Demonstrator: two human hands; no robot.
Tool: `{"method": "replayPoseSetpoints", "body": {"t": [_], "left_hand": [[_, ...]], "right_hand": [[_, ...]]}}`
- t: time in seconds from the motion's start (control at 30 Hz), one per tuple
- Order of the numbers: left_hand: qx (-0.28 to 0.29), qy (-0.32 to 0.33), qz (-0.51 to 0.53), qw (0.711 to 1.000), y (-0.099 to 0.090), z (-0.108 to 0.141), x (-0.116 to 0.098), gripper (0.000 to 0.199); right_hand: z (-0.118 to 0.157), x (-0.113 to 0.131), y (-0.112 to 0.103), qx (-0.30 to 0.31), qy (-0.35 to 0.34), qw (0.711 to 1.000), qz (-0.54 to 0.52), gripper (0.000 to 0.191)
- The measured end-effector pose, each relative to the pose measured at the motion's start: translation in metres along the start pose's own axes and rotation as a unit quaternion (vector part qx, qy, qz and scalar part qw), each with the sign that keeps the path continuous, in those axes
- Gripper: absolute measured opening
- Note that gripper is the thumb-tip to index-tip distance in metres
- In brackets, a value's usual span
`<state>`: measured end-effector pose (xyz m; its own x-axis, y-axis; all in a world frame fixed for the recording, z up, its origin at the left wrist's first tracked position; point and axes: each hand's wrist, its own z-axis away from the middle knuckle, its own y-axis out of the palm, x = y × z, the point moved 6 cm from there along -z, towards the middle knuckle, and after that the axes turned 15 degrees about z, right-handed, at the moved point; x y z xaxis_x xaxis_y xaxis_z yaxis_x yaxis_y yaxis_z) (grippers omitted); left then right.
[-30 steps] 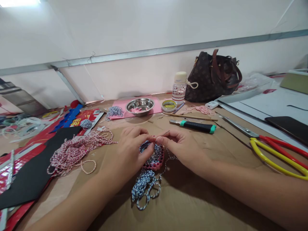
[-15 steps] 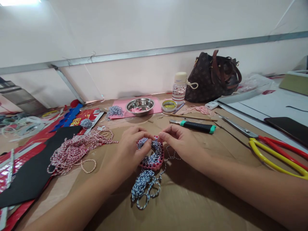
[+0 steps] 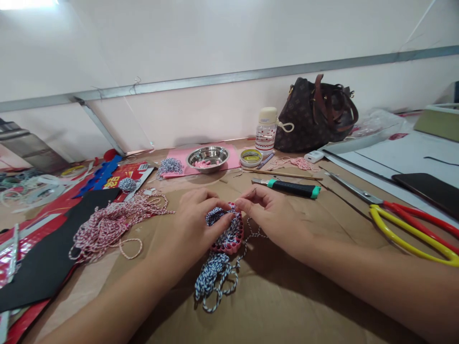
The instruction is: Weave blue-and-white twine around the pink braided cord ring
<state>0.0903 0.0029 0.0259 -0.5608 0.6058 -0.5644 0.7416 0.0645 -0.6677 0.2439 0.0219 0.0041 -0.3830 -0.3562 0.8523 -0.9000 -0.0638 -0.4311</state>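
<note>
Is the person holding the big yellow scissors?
No, the yellow-handled scissors lie off to the right, apart from the left hand and the right hand.

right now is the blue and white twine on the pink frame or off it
On it: the blue-and-white twine covers most of the pink plastic frame between the left hand and right hand, a loose bundle trailing below.

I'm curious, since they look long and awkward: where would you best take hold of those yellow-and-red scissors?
Probably by the yellow-and-red handles of the scissors, from above on the right: they lie flat, loops toward that side, steel blades pointing away left.
</note>
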Motion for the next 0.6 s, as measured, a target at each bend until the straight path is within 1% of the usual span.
{"method": "replayPoseSetpoints", "body": {"t": [0.2,0.33,0.4,0.5,0.6], "left_hand": [[0.004,0.003,-0.005,1.000,0.000,-0.001,-0.002,0.011],[0.013,-0.004,-0.011,1.000,-0.001,-0.001,-0.004,0.012],[0.017,-0.003,-0.016,1.000,-0.001,-0.001,-0.003,0.012],[0.016,0.002,-0.022,1.000,-0.002,-0.001,-0.001,0.012],[0.016,0.006,-0.033,0.999,-0.002,0.000,0.002,0.012]], "right_hand": [[-0.001,-0.003,0.004,0.024,-0.007,1.000,-0.010,0.015],[-0.007,-0.002,0.001,0.018,-0.027,0.999,0.044,0.009],[-0.010,-0.003,0.001,0.031,-0.019,0.999,0.039,0.010],[-0.013,-0.008,0.001,0.056,0.009,0.998,-0.007,0.013],[-0.015,-0.007,-0.002,0.051,0.009,0.999,0.003,0.013]]}}
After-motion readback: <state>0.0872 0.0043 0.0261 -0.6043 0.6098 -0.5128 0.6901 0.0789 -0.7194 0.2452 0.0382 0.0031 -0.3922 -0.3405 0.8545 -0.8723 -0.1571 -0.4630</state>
